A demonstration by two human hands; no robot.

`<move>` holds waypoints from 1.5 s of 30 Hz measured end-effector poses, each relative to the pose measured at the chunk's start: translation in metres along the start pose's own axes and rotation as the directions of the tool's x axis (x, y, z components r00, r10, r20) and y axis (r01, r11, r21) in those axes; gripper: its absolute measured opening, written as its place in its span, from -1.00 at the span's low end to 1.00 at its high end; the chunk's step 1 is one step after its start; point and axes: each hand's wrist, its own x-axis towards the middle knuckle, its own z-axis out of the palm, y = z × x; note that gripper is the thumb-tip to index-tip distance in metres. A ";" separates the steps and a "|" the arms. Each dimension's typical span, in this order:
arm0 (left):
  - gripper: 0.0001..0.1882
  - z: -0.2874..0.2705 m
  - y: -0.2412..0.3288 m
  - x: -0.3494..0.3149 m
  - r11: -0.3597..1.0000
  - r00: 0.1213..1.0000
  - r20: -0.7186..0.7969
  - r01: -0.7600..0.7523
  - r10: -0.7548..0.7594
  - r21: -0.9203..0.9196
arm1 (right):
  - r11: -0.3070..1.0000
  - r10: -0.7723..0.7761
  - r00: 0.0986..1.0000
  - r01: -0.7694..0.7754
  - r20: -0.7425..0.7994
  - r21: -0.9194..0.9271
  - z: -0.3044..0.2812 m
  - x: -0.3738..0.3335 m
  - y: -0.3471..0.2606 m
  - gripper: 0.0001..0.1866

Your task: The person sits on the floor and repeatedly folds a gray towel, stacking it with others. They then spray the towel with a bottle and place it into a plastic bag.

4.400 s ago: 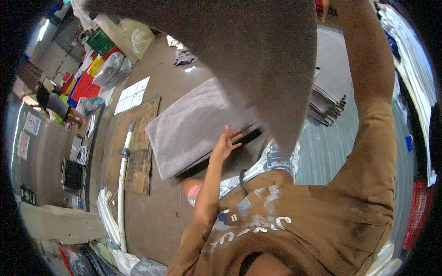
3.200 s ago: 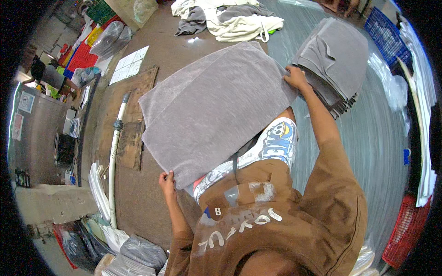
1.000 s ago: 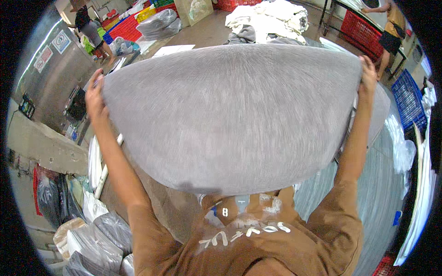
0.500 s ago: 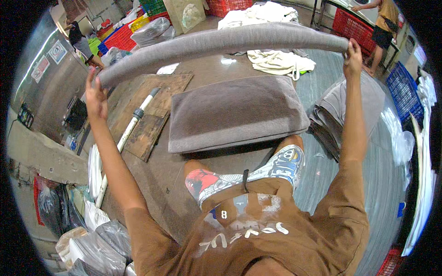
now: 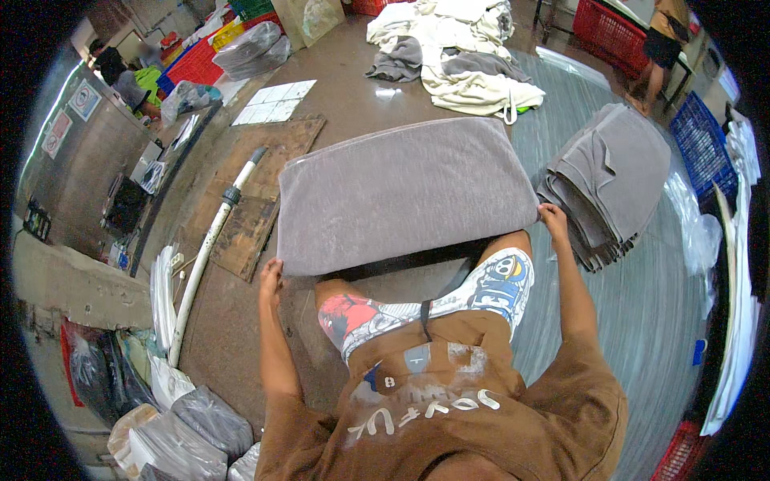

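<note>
A grey towel [image 5: 405, 192] lies spread flat over a stack of like towels in front of my knees. At its near left corner my left hand [image 5: 273, 276] has its fingers closed on the edge. My right hand [image 5: 552, 220] pinches the near right corner, with the arm stretched forward. To the right of the stack, close beyond my right hand, sits a loose pile of folded grey towels [image 5: 613, 172]. The layers under the top towel are mostly hidden.
Cream and grey cloths [image 5: 473, 80] lie heaped beyond the stack. On the left are a wooden board [image 5: 261, 192] and a white pipe [image 5: 210, 236]. Plastic-wrapped bundles [image 5: 188, 433] sit at lower left. A blue crate [image 5: 704, 144] stands right; another person [image 5: 666, 40] is far right.
The towel that was stretched raised between my hands now lies flat on the stack. Both hands have come down and nearer to me, to its near corners.
</note>
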 end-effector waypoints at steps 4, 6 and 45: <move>-0.58 -0.010 0.014 0.020 0.985 0.992 0.057 -0.123 0.117 0.121 | 0.979 -0.038 0.999 0.033 -0.018 -0.199 0.027 0.007 -0.021 -0.62; -0.56 0.004 0.024 0.021 0.981 0.991 0.045 -0.131 0.126 0.142 | 0.983 -0.090 0.996 0.091 0.009 -0.158 0.029 0.008 -0.024 -0.60; -0.74 0.064 0.155 0.103 0.888 0.903 -0.012 -0.426 0.430 -0.176 | 0.870 -0.227 0.967 0.256 -0.119 0.422 0.123 0.121 -0.147 -0.74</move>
